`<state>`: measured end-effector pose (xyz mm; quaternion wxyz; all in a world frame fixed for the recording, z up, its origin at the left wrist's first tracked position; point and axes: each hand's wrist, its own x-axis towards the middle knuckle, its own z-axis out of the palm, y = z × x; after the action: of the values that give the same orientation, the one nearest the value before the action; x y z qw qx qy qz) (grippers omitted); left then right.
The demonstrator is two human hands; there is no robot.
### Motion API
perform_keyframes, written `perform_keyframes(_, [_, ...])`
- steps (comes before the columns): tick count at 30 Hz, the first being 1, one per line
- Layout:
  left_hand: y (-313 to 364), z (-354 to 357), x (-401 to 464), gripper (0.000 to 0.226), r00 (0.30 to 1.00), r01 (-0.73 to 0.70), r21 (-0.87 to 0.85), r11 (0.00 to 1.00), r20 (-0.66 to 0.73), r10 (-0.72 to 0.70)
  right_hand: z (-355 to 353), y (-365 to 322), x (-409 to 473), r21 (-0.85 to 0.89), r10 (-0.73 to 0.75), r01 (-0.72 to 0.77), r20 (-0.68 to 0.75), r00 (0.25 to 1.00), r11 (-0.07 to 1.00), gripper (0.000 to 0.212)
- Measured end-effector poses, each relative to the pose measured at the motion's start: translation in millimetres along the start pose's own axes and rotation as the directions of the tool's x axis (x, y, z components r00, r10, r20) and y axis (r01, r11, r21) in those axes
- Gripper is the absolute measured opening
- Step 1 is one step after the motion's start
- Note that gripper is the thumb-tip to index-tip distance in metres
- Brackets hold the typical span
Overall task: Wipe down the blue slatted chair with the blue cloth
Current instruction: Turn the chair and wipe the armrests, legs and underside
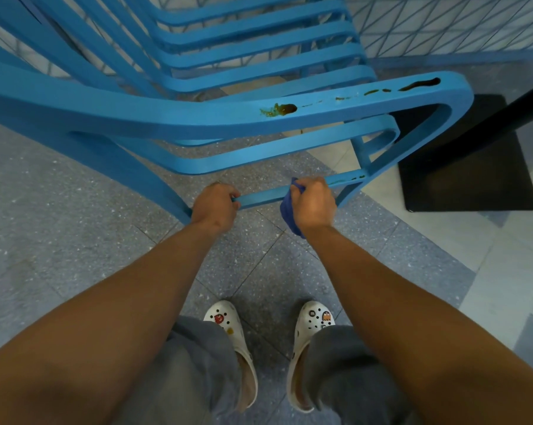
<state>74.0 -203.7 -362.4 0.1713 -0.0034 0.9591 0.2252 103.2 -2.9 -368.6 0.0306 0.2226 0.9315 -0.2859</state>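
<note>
The blue slatted chair (197,115) fills the upper half of the view, seen from its side. Brown sticky stains (285,108) run along its top armrest toward the front corner, and smaller brown marks sit on the lowest side rail to the right of my right hand. My left hand (215,207) grips that low rail (260,197) near the rear leg. My right hand (312,204) presses a bunched dark blue cloth (289,214) against the same rail, with part of the cloth hanging below the hand.
A black square table base (473,185) with a black pole (504,111) stands right of the chair. A mesh fence panel (443,23) is behind it. My feet in white clogs (231,342) stand on speckled grey floor tiles.
</note>
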Motion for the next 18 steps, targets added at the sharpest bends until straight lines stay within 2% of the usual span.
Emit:
perform_keyframes(6, [0.2, 0.2, -0.3, 0.024, 1.000, -0.014, 0.015, 1.000, 0.000, 0.014, -12.4, 2.3, 8.1, -0.101, -0.148, 0.161, 0.128, 0.981, 0.982, 0.029])
perform_keyframes(11, [0.9, -0.2, -1.2, 0.023, 0.999, -0.035, 0.023, 0.999, 0.008, 0.034, -34.3, 27.1, 26.1, -0.080, -0.051, 0.053, 0.027, 0.998, 0.995, 0.025])
perform_keyframes(15, [1.7, -1.5, -1.2, 0.023, 0.999, -0.041, 0.035, 0.999, 0.034, 0.040, -26.1, 25.4, 24.5, 0.042, 0.084, -0.082, -0.059, 0.995, 0.996, 0.024])
perform_keyframes(18, [3.0, -2.5, -1.4, 0.022, 0.998, -0.048, 0.037, 0.998, 0.040, 0.046, -16.1, 19.2, 18.2, 0.107, 0.129, -0.119, -0.091, 0.987, 0.987, 0.022])
